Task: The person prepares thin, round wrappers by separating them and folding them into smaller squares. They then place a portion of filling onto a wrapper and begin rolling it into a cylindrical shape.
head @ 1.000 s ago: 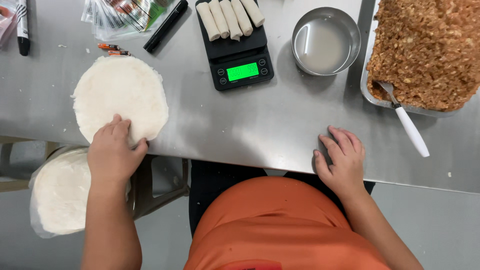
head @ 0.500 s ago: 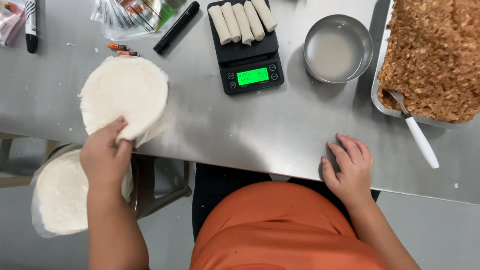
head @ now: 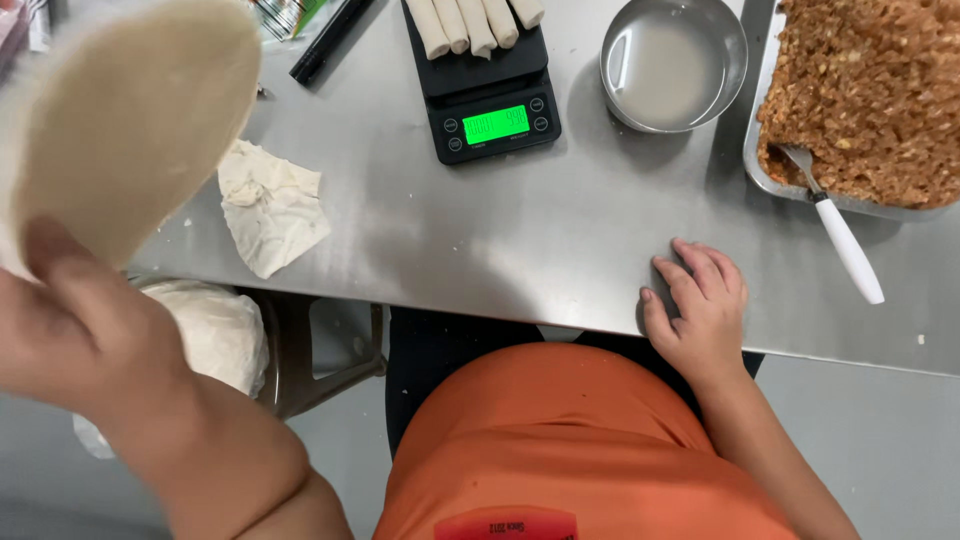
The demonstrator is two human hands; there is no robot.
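A round, pale wrapper sheet [head: 130,120] is held lifted off the steel table [head: 560,240] by the left hand [head: 70,320], pinched at its lower edge and blurred close to the camera. The right hand [head: 700,310] is laid flat on the table's near edge, fingers loosely spread, with nothing held.

The thin sheet could be torn or folded onto itself, since it is gripped at only one edge and hangs unsupported. A crumpled wrapper [head: 270,215] is already lying on the table below it.

Counted: four rolled pieces [head: 470,22] on one black digital scale [head: 485,95]; one metal bowl of cloudy liquid [head: 672,65]; one tray of brown filling [head: 870,95] with one white-handled utensil [head: 840,235] in it; one black marker [head: 325,45]; one bagged stack of wrappers [head: 210,335] below the table.
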